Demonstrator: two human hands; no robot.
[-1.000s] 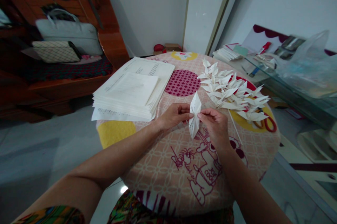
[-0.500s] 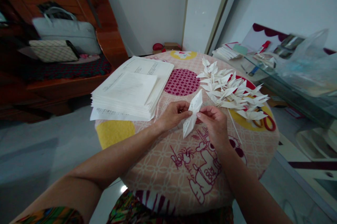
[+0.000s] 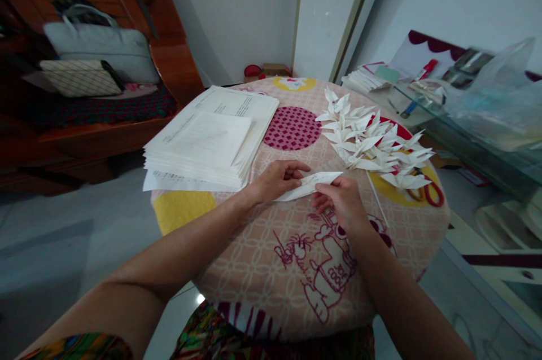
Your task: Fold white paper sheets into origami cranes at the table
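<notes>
A folded white paper piece point(image 3: 311, 185), long and pointed at both ends, lies almost flat just above the round table point(image 3: 262, 270). My left hand point(image 3: 277, 179) pinches its left part with thumb and fingers. My right hand point(image 3: 345, 205) grips it from below at the right. Both hands are closed on the paper. Behind my right hand lies a pile of several finished folded paper shapes point(image 3: 372, 145). A thick stack of white sheets point(image 3: 212, 140) rests to the left of my left hand.
The table carries a patterned pink cloth with cartoon drawings. Red-handled scissors point(image 3: 427, 193) and a thin stick point(image 3: 376, 199) lie at the right. A glass shelf with clutter point(image 3: 461, 100) stands further right, and a wooden bench with bags point(image 3: 93, 61) to the left.
The folded paper was held upright a second ago; both hands have turned it clockwise and lowered it until it lies nearly flat over the table.
</notes>
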